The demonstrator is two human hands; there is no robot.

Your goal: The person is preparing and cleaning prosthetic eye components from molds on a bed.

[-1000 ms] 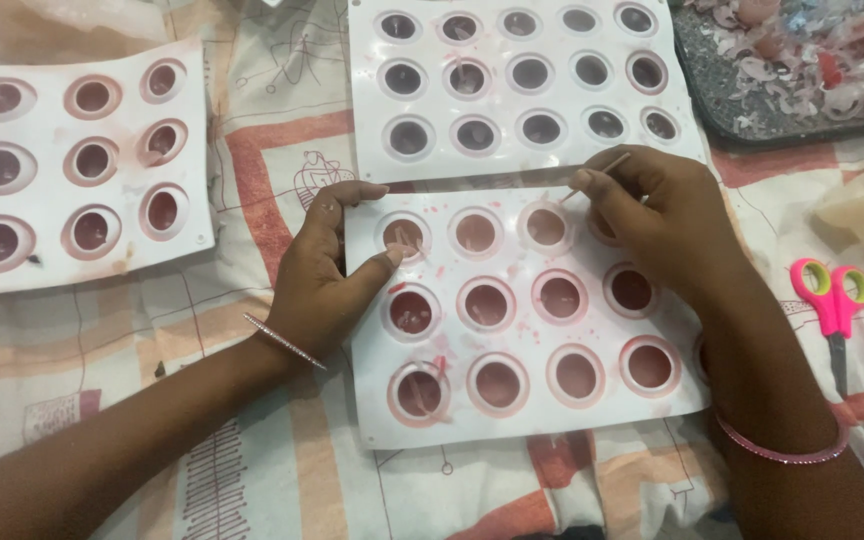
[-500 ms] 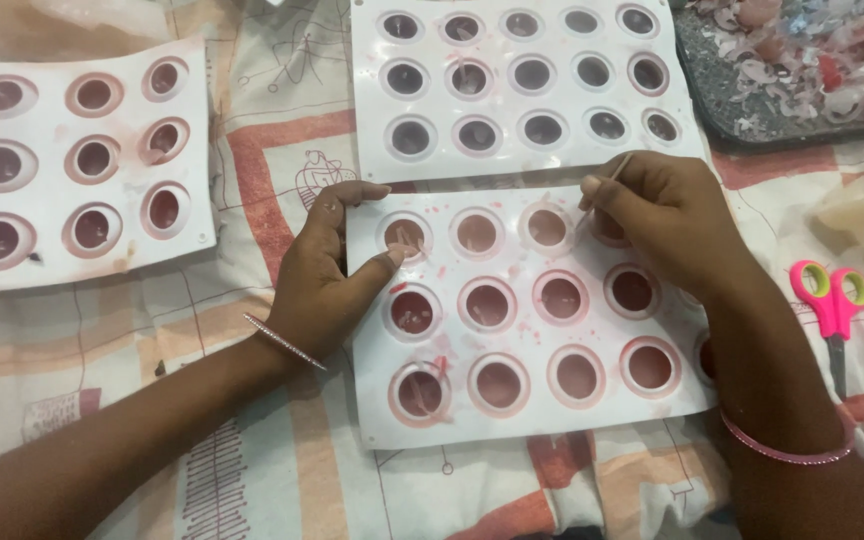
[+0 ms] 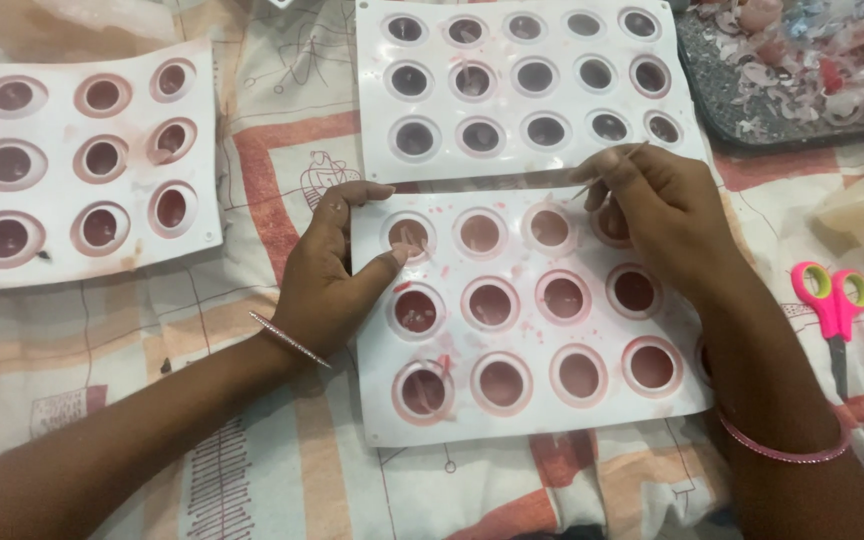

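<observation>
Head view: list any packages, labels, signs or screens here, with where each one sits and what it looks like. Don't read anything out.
No packages, signs or screens in view.
Printed patch: on the bedsheet at lower left, under the left forearm; small reddish rectangle with a pale drawing.
Striped print block: on the bedsheet just right of that forearm; dark thin lines, like a barcode.
Line drawing: on the bedsheet above the left hand; dark outline on cream.

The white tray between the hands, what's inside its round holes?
The white tray has round cavities rimmed with reddish residue; several hold thin pinkish scraps. The right hand covers part of the top-right cavity, so its contents can't be seen. The left hand rests on the tray's left edge.
</observation>
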